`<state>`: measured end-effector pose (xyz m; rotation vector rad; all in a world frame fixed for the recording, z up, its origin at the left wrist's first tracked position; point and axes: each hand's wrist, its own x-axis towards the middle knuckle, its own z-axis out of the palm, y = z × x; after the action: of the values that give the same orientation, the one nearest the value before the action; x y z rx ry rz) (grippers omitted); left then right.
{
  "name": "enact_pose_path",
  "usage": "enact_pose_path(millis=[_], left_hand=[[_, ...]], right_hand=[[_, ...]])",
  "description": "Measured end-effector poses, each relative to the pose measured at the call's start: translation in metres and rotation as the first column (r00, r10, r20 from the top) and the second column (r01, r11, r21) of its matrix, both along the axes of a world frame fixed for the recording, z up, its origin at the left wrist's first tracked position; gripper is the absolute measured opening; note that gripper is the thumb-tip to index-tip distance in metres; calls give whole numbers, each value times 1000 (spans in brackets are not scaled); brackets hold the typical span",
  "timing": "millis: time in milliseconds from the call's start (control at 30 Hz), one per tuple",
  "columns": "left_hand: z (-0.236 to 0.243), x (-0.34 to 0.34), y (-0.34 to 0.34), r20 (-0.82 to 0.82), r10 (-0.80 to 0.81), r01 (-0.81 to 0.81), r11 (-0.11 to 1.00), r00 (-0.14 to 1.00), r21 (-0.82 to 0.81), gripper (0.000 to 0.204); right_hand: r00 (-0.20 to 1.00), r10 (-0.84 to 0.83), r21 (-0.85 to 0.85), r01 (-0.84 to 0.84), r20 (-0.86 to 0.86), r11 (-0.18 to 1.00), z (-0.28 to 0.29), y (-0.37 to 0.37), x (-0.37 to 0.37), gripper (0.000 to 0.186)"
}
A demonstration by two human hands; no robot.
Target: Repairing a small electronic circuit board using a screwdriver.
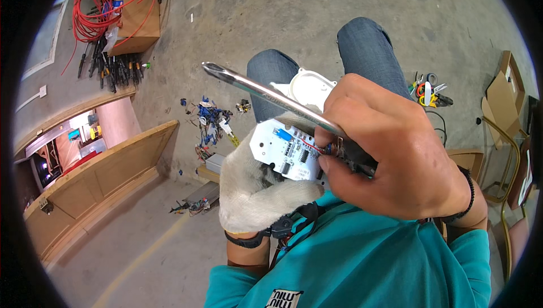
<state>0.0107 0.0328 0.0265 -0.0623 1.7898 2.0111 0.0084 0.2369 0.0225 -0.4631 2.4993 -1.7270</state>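
My left hand (243, 189), in a white knit glove, is closed round a white circuit board (291, 158) with black chips and a blue component on its face. A Phillips screwdriver (266, 94) lies in my bare right hand (390, 144), its shaft slanting up and left over the board, tip in the air. My right thumb and forefinger also pinch at the board's right edge, by thin red and dark wires (325, 150). Just past the board, a round white plastic housing (310, 89) shows above my lap. The screwdriver's handle is hidden in my palm.
Blue connectors and wire scraps (212, 118) lie on the concrete floor to the left. Pliers and scissors (431, 92) rest at the right, near an open cardboard box (503, 99). Red cable coils (93, 11) hang over a carton (138, 22) at the upper left.
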Motion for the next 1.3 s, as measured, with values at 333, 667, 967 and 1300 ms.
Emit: enact_pose_path(millis=[333,667,967,1300], left_hand=[[5,1,2,26,-19,19,1000,999,-17,69],[10,-1,-1,4,-133,130,961,991,-244,70],[4,3,-2,-2,-55,55,993,998,-107,75],[3,5,-3,45,-21,27,990,999,-140,80]], right_hand=[[995,-84,-15,84,-57,996,-3,-7,0,20],[990,-118,41,121,-71,992,-5,-10,0,19],[997,-74,-87,73,2,993,-8,-3,-3,18],[998,35,-135,-27,57,990,-9,5,-10,17]])
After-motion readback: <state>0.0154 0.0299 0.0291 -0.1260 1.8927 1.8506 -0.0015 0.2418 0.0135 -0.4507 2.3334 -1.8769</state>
